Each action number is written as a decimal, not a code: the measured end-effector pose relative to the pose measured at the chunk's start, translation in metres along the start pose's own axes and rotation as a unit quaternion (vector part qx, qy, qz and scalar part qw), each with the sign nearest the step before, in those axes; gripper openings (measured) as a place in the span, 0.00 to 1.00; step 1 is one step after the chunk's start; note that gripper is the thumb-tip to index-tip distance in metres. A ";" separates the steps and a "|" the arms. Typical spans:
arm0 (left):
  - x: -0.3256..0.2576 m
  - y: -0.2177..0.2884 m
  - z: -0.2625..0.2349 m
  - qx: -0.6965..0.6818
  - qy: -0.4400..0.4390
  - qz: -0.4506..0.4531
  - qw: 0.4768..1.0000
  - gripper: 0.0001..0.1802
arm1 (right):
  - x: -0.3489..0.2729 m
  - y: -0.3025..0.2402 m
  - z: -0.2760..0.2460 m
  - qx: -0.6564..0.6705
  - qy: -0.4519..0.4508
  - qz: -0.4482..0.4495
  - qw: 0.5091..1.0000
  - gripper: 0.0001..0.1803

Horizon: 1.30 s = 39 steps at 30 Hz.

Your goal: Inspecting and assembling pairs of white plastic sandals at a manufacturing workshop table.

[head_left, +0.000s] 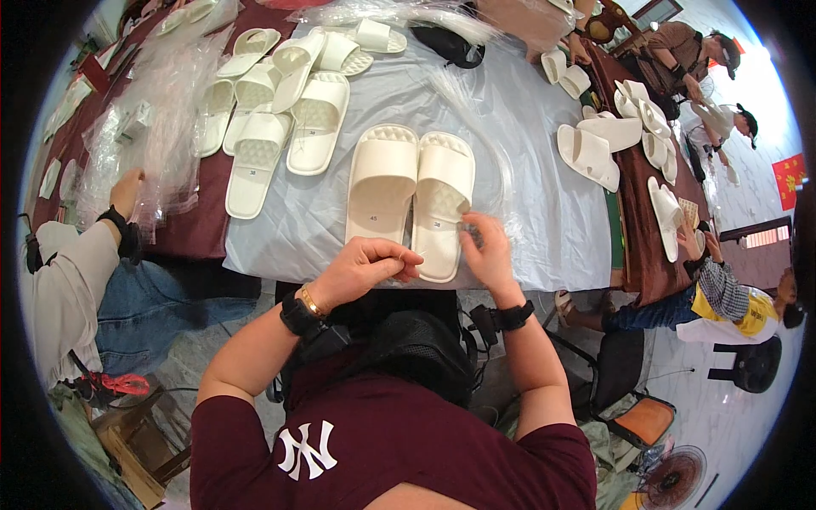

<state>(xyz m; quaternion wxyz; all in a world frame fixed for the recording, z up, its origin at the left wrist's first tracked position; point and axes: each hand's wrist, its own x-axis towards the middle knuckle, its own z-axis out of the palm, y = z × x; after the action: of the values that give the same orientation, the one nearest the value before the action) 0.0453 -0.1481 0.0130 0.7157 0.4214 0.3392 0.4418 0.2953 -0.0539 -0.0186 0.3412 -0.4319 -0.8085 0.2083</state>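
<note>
A pair of cream slippers lies side by side in front of me, toes pointing away: the left slipper [380,183] and the right slipper [440,187], with wide smooth straps and quilted footbeds. Over the heel end of the pair, my left hand [374,267] is closed in a pinch; whatever it holds is too thin to make out. My right hand [489,253] is beside the right slipper's outer edge, fingers bent in toward the strap. A small clear bit shows at its fingertips, too fine to name. Long clear plastic strands [476,110] lie beyond the pair.
More cream slippers [255,153] are grouped at the left, near clear plastic bags [140,153] and another person's hand [126,194]. Other slippers [591,157] lie at the right. A black pouch-like object [449,47] sits far back on the pale sheet [544,229]. Several people work along the right.
</note>
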 end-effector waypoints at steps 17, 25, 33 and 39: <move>-0.023 0.000 -0.026 -0.104 0.026 0.043 0.993 0.11 | 0.019 0.070 -0.035 -0.103 0.067 0.068 0.990 0.17; -0.024 0.002 -0.026 -0.129 0.138 0.038 0.981 0.09 | 0.019 0.065 -0.044 -0.049 0.080 0.117 0.989 0.17; -0.021 -0.002 -0.034 -0.160 0.162 0.031 0.973 0.10 | 0.018 0.021 -0.036 -0.208 0.166 -0.033 0.963 0.15; -0.024 0.000 -0.026 -0.173 0.142 0.016 0.974 0.10 | 0.022 -0.033 0.002 0.028 0.032 0.004 0.999 0.18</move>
<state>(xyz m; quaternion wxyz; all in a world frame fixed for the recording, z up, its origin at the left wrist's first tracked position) 0.0137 -0.1619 0.0046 0.7153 0.2290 0.3493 0.5603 0.2672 -0.0534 0.0091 0.3779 -0.4316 -0.7895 0.2180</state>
